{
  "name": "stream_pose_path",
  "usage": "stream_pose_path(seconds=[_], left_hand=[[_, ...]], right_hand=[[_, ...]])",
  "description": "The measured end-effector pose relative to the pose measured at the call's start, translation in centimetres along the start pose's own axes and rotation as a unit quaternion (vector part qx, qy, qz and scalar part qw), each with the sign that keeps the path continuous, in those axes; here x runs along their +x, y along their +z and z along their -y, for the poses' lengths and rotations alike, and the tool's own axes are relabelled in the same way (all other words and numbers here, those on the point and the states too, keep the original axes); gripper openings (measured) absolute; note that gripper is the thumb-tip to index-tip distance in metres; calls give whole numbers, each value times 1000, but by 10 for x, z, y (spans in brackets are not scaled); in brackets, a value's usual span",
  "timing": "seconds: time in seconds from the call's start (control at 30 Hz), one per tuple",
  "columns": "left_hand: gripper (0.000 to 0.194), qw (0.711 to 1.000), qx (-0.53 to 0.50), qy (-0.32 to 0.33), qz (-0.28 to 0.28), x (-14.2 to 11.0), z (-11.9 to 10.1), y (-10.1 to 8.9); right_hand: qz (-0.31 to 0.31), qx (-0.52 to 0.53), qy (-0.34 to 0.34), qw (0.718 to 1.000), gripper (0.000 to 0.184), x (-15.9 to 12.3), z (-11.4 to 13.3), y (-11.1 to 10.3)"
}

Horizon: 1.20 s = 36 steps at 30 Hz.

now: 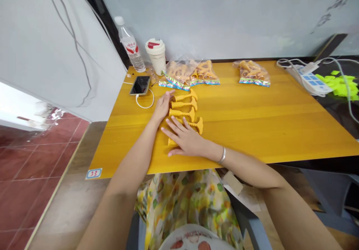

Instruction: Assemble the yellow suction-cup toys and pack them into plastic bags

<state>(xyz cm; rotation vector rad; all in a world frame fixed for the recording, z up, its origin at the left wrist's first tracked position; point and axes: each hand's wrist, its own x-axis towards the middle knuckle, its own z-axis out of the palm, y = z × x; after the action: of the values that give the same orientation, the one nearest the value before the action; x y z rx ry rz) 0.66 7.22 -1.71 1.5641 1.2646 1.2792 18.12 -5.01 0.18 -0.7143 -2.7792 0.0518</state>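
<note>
L hand (162, 107) flat, fingers together, just beside row of yellow plastic T-shaped parts (183, 109). R hand (183, 137) spread open over lowest part, prob. not gripping. Behind on table (252, 111): bagged parts (190, 74), phone (140, 85), water bottle (130, 46), cup (156, 56).

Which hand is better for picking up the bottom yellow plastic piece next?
Probably the right hand: it lies over the bottom yellow plastic piece, covering most of it. The left hand sits farther up, beside the other yellow pieces, so it looks less well placed.
</note>
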Motion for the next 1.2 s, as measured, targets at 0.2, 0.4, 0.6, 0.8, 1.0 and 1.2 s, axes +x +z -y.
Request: stream_pose_path(seconds=[0.2, 0.4, 0.6, 0.8, 1.0, 1.2], left_hand=[[83, 1000, 14, -14, 14, 0, 2, -1], [84, 1000, -21, -17, 5, 2, 2, 0], [84, 999, -40, -10, 0, 2, 1, -1], [80, 996, -79, -40, -23, 3, 2, 2], [79, 994, -78, -66, -40, 0, -4, 18], [82, 990, -85, -106, -27, -7, -8, 20]], right_hand=[[-12, -22, -17, 1000, 75, 8, -17, 3], [12, -26, -2, 1000, 68, 15, -26, -3], [23, -3, 12, 1000, 67, 16, -32, -6], [-14, 55, 120, 991, 71, 16, -58, -22], [-13, 81, 258, 963, 78, 27, -73, -14], [2, 63, 289, 955, 73, 52, -83, -9]])
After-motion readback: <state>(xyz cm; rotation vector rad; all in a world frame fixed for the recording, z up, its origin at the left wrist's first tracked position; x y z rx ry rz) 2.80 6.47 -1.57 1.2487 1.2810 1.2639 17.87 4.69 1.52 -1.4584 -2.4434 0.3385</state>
